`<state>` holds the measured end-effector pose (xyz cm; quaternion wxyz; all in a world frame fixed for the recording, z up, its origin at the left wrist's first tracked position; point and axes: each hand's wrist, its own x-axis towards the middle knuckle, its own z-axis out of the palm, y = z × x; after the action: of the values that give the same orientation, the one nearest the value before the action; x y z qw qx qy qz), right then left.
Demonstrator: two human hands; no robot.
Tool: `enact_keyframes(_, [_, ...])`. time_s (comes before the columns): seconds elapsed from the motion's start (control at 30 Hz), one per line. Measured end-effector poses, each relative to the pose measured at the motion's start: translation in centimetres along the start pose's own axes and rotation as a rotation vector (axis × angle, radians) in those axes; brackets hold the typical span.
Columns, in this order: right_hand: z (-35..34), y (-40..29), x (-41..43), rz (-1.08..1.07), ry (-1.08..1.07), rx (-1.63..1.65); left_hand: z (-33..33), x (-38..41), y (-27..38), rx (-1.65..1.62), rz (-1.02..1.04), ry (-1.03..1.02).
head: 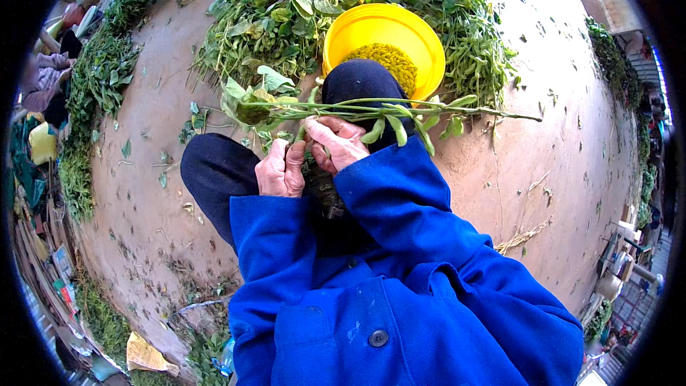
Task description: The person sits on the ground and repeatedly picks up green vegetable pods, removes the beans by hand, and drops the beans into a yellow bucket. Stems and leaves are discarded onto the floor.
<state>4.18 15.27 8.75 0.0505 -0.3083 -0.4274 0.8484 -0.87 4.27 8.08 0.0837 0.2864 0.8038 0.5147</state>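
My left hand pinches a green pod between thumb and fingers. Meeting it at the pod is my right hand, its thumb and fingertips closed at the upper end. A cut stalk of a bean plant, probably soybean, lies crosswise just beyond the right hand and over my right knee. Plump green pods hang from the stalk near the right wrist, and leaves cluster at its left end. Past the knee, a yellow plastic bucket holds many yellow-green beans; the knee hides part of it.
Heaps of podded bean plants lie behind the bucket, with more on its right. Leaf scraps dot the earthen-coloured floor. Another person sits at far left beside a long plant row. A paper-like bag is lower left.
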Motion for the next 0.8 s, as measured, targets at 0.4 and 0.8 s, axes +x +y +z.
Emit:
enact_keyframes(0.4, [-0.4, 1.3, 0.6, -0.294, 0.184, -0.252, 0.4, 0.1, -0.9, 0.625, 0.202, -0.073])
enact_keyframes(0.8, [-2.9, -1.9, -1.5, -0.046, 0.006, 0.107, 2.1, 0.8, 0.3, -1.107, -0.589, -0.359])
